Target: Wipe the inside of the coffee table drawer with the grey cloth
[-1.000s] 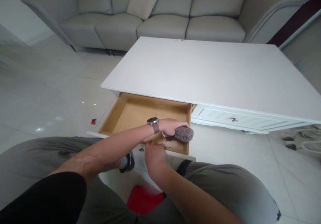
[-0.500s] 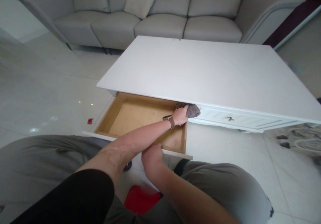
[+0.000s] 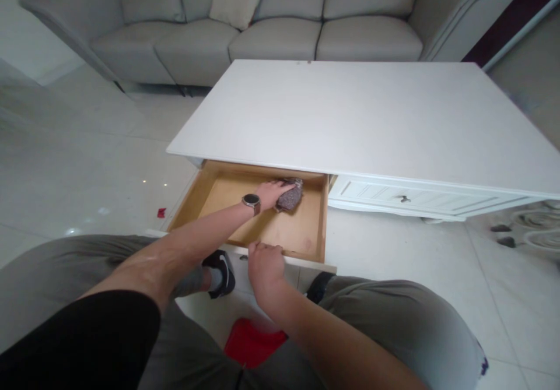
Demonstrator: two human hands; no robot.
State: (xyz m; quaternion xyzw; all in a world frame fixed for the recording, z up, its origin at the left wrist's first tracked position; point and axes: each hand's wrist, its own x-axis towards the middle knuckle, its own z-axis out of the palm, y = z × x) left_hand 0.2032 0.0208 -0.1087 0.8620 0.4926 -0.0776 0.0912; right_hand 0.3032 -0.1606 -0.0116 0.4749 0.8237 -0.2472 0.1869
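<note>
My left hand [image 3: 270,194], with a watch on its wrist, is inside the pulled-out wooden drawer [image 3: 219,195]. Its fingers are closed over a bunched grey-brown cloth [image 3: 290,196], which lies against the drawer's inside toward the back right. At the drawer's front edge, my right hand [image 3: 266,262] has its fingers curled over the top of the front panel [image 3: 312,266]. The drawer belongs to a white coffee table [image 3: 350,116].
A second drawer [image 3: 405,197] with a small knob sits shut to the right. Behind the table stands a grey sofa [image 3: 275,46]. A red object [image 3: 251,343] lies on the floor between my legs, and a small red scrap [image 3: 161,212] lies at the left.
My left hand has moved left with the cloth, from the drawer's right back corner further into the drawer. My right hand stays on the front edge.
</note>
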